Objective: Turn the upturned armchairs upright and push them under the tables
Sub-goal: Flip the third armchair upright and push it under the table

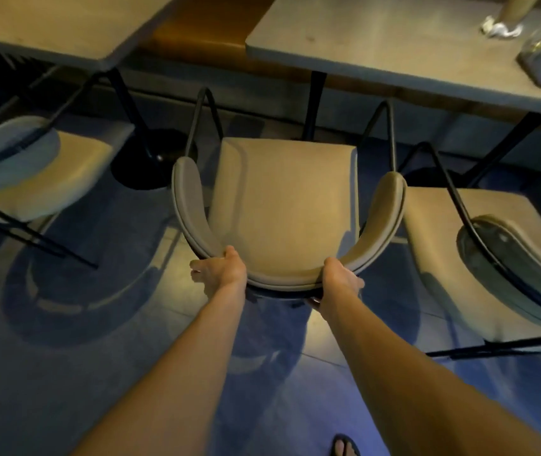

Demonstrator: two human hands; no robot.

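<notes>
On the blue-lit floor [65, 373] between two grey tabletops, centre of view: one tan padded armchair with curved backrest and black wire frame [282, 205]. It stands upright, seat facing up, front edge pointing toward the gap under the right grey tabletop [377, 51], not yet beneath it.

Left hand [221, 269]: closed over the near rim of the curved backrest, thumb on top, fingers partly spread. Right hand [339, 278]: wrapped round the same rim on the other side, fingers curling underneath. Both arms extended forward, nearly straight; the paired grip at the back probably serves to steer the push evenly.

Left of it: a second tan armchair [32, 172], tilted, legs against the left grey tabletop [58, 24]. Right: a third tan armchair [493, 258], also tipped, frame uppermost; both seemingly still to be righted.

A sandalled foot [344, 445] shows at the bottom edge.
</notes>
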